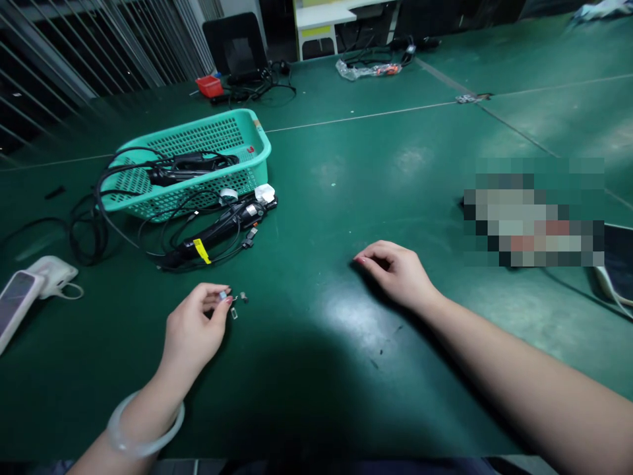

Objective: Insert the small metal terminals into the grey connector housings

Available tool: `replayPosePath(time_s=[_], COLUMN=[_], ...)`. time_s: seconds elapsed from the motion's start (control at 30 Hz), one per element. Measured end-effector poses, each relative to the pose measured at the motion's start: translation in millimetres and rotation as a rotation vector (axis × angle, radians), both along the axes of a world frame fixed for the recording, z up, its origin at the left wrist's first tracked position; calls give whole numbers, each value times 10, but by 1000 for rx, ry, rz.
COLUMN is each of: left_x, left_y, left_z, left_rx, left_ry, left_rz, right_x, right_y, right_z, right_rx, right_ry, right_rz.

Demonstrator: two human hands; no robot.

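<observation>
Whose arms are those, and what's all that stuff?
There's no machine: those arms belong to the person wearing this camera on their head. The bare left hand holds a small pale-blue piece; little shiny bits lie beside it on the flat green table. The bare right hand is curled; I can't tell whether it holds anything tiny. Further off sits a long turquoise plastic basket with black corded gear inside. A black corded device, with a yellow tag, lies in front.

I see a basket [257, 173] on the surface [306, 237], a corded device [222, 228] just before it, loose parts [244, 297] beside the left hand [194, 324], and a phone [18, 305] farther left.
</observation>
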State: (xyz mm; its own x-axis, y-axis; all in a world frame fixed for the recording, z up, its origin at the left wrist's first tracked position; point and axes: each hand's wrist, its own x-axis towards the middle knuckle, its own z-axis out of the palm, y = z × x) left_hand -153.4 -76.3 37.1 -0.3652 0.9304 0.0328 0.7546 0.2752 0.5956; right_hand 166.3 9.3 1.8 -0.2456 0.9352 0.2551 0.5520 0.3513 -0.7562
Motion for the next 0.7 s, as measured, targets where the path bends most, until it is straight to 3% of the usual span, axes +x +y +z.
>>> replayPosePath(time_s=[0.1,0.27,0.37,0.5,0.6,0.7], left_x=[14,-98,-4,514,1036,1411], left_y=[37,73,104,280,481,605], left_z=[0,-181,-290,-307,-223,-105], left_rx=[-16,83,151,173,120,94], left_ry=[55,-321,-409,-510,-739,-958], left_rz=[-63,-5,19,-100,-219,-232], right_x=[0,-5,-6,-8,-6,3], right_y=[7,13,17,29,40,52], right_z=[-10,-11,-19,-32,-36,-34], right_rx=[2,-13,-23,-20,-31,-43], right_ry=[-8,3,14,18,9,5], right_rz=[6,2,-7,-6,0,22])
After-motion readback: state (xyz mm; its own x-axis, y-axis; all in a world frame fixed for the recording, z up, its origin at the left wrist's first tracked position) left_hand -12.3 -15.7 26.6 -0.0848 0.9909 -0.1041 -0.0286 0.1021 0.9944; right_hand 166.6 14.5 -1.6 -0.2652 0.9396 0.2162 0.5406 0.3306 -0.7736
